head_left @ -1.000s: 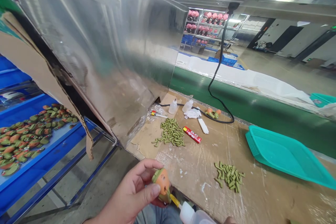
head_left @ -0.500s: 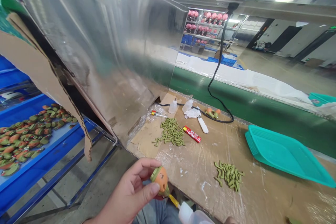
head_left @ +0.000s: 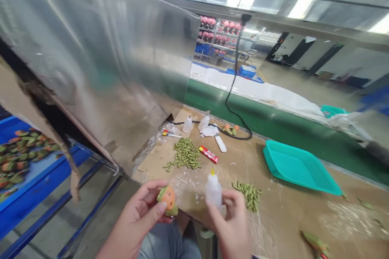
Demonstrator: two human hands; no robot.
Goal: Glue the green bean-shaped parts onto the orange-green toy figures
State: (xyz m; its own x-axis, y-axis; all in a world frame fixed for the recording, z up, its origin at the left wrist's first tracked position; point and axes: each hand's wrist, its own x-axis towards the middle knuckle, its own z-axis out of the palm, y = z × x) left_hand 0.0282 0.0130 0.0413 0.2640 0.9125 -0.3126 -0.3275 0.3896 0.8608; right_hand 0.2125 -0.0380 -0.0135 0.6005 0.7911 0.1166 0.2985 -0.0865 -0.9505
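L hand (head_left: 136,214) is closed round a small orange-and-green figure (head_left: 167,199), a smooth rounded lump, material hard to tell. R hand (head_left: 227,222) pinches a translucent plastic squeeze bottle (head_left: 213,190), held upright w/ its yellow nozzle (head_left: 212,172) pointing up, just beside the figure, not touching it. Vs the earlier frame, the bottle was low at the bottom edge, tilted, w/ the nozzle right at the figure; now it's up over the bench, and the whole view has swung a bit.

Bench (head_left: 291,214) is cardboard under scuffed clear film, w/ white blobs dried on. Two heaps of small green pods: one (head_left: 184,154) further back, a smaller one (head_left: 247,195) nearer R hand. Further back there's a red-and-yellow box (head_left: 208,154), a white tube (head_left: 220,144), 2 small white bottles (head_left: 187,124) (head_left: 204,122), crumpled tissue (head_left: 209,130) and a black cable (head_left: 237,93). Teal plastic tray (head_left: 299,168) sits on the right, slanted, w/ a ribbed edge, nothing visible in it. Blue rack (head_left: 39,174) on the left holds a layer of orange-green figures (head_left: 15,153), behind a bent steel sheet (head_left: 91,68).
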